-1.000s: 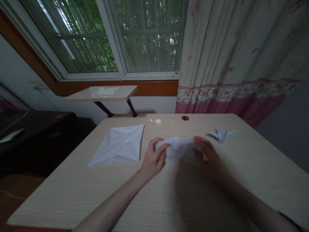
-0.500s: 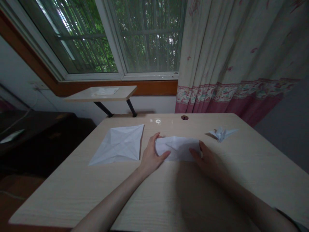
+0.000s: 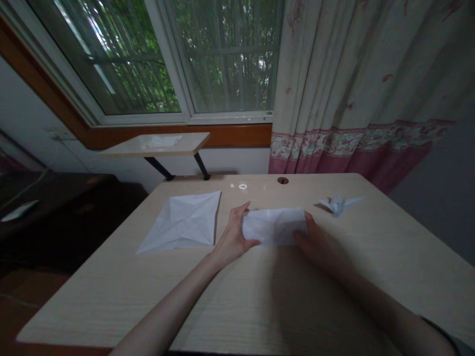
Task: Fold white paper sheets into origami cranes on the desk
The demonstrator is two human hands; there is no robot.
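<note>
A white sheet of paper (image 3: 274, 226), folded into a wide rectangle, is held between my two hands just over the middle of the table. My left hand (image 3: 236, 233) grips its left end, thumb along the lower edge and fingers behind the upper corner. At the right end my right hand (image 3: 313, 241) pinches the paper, its thumb on the front face. Left of my left hand lies a creased, unfolded white paper sheet (image 3: 185, 220). Beyond my right hand stands a folded paper crane (image 3: 337, 204).
The pale wooden table (image 3: 208, 306) has a round cable hole (image 3: 283, 181) near its back edge. A small raised shelf (image 3: 159, 143) on black legs bears some white paper. Behind are a window and a floral curtain (image 3: 315, 99); a dark cabinet (image 3: 55, 212) stands at left.
The folded paper has flattened, and its front face looks smoother. My left thumb has slid down to its lower edge, and the left end has shifted slightly right.
</note>
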